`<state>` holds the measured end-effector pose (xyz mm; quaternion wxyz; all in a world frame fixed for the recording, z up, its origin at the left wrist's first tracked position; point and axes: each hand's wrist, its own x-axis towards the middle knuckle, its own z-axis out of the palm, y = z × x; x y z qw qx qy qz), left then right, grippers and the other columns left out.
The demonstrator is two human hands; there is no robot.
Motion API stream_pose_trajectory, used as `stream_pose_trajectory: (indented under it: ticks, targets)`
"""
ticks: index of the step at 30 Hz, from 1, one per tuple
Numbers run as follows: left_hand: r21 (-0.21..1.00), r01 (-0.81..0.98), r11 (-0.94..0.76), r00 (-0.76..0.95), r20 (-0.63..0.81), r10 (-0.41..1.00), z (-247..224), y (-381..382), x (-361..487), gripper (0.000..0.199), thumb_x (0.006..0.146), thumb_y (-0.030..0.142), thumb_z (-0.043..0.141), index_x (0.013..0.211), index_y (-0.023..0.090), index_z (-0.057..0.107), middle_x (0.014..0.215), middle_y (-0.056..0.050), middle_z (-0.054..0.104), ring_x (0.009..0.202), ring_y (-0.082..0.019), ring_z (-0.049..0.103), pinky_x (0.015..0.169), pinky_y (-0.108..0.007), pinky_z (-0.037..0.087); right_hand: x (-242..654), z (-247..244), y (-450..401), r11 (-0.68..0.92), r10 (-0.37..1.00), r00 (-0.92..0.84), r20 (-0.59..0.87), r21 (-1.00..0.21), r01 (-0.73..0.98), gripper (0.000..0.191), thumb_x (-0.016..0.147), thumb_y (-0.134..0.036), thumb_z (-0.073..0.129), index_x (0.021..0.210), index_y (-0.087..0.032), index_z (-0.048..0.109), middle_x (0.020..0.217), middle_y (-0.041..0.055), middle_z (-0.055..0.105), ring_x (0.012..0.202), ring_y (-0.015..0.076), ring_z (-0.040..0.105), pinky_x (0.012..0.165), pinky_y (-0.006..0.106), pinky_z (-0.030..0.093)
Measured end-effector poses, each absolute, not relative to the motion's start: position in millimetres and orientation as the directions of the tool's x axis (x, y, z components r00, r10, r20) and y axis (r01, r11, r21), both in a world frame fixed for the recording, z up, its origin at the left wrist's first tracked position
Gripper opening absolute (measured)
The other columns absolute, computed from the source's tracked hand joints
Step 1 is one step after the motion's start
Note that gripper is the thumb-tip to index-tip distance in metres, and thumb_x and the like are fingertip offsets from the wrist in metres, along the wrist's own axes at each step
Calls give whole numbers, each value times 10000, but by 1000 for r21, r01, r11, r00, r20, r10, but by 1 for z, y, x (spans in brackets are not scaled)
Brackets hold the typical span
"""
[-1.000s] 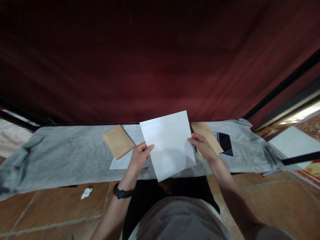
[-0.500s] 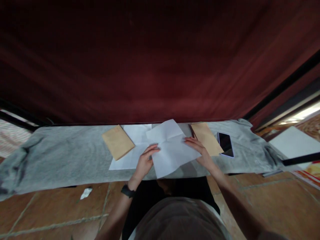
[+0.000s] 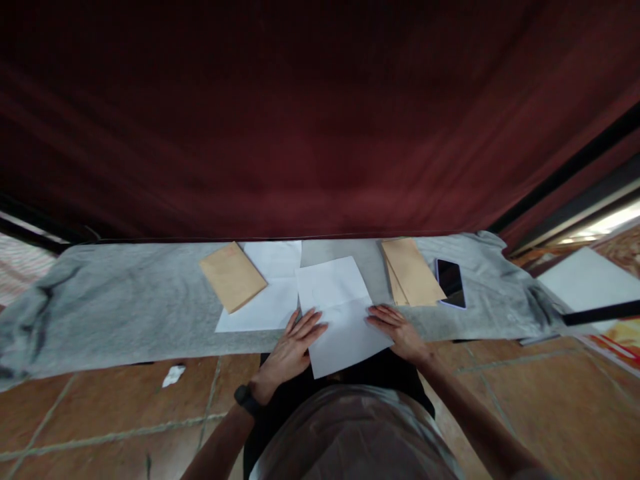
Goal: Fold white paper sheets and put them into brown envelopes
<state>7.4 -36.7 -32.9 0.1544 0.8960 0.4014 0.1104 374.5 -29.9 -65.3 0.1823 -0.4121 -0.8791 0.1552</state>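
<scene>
A creased sheet of white paper (image 3: 343,333) lies in front of me, its near end reaching past the edge of the grey cloth. My left hand (image 3: 296,341) rests on its left edge with the fingers stretched out flat. On the opposite edge, my right hand (image 3: 400,335) also lies open, fingertips touching the sheet. To the left, a second white sheet (image 3: 273,300) is partly covered by a brown envelope (image 3: 233,277). Several brown envelopes (image 3: 414,272) appear stacked beyond my right hand; how many cannot be told.
A smartphone (image 3: 451,283) lies right of the envelopes. Grey cloth (image 3: 125,300) covers the long, narrow surface, with a dark red fabric wall (image 3: 320,153) behind it. A white scrap (image 3: 173,375) is on the tiled floor (image 3: 125,400). Pale flat boards (image 3: 595,280) stand at far right.
The sheet was lifted and bent between my hands; now it lies flatter, squarer and nearer to me. Both hands have moved toward my body and flattened onto its edges.
</scene>
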Motion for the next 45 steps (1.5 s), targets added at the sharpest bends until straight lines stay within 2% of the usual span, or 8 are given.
stream_pose_trajectory:
  ticks: [9,15,18,24,28,33,39,45]
  targets:
    - [344,717,-606,626,65,777,-38,-24,10,751,816,-76,399,1445,309,546,1591,1,444,1527,-184,297,1267,-505,253,363,-73,-32,593,802,-548,237,-418,688,831,668,-33,506,1478,-216,529,1588,79,439,1488,286,367,1219,561,330]
    - [412,703,-580,633,8,774,-39,-21,6,778,837,-79,379,1514,299,453,1611,-4,411,1510,-143,328,1269,-442,274,375,-74,-40,611,790,-575,215,-353,708,846,722,-15,481,1536,-243,444,1592,60,437,1491,240,361,1243,519,304]
    - [428,723,-543,611,-28,791,-41,-19,10,720,873,-50,387,1504,287,473,1623,-16,388,1514,-156,321,1261,-427,294,373,-72,-41,617,782,-599,173,-350,705,813,768,-108,543,1556,-253,407,1645,52,341,1513,261,312,1262,525,249]
    - [533,642,-551,694,-99,713,-30,-4,2,786,811,-91,351,1464,309,525,1576,8,452,1466,-149,407,1216,-391,377,368,-67,-35,627,764,-633,127,-381,680,754,804,-164,561,1542,-253,432,1623,61,386,1501,247,339,1260,511,249]
    - [610,566,-555,712,-22,702,-21,6,37,612,937,74,433,1511,285,464,1569,-7,466,1443,-162,447,1208,-358,388,367,-67,-36,635,759,-633,151,-383,671,709,846,-243,589,1538,-239,438,1615,83,396,1490,270,359,1253,532,258]
    - [474,726,-498,555,23,832,-37,20,130,574,1040,406,422,1554,156,371,1647,-134,311,1550,-263,222,1262,-489,260,367,-71,-36,642,757,-631,173,-383,664,703,861,-317,602,1538,-220,438,1598,109,420,1468,288,396,1249,537,258]
    - [335,825,-455,463,63,884,-59,54,155,589,1039,436,407,1550,145,372,1659,-145,285,1561,-280,176,1279,-514,170,369,-74,-36,648,751,-634,183,-387,656,687,856,-318,575,1524,-209,456,1604,113,409,1469,288,393,1237,541,268]
    - [365,882,-298,266,136,954,-66,97,114,625,1032,422,402,1568,114,316,1648,-190,290,1554,-311,202,1250,-543,219,368,-76,-35,647,754,-625,204,-399,650,651,882,-359,565,1513,-229,472,1596,106,426,1462,286,406,1233,538,271]
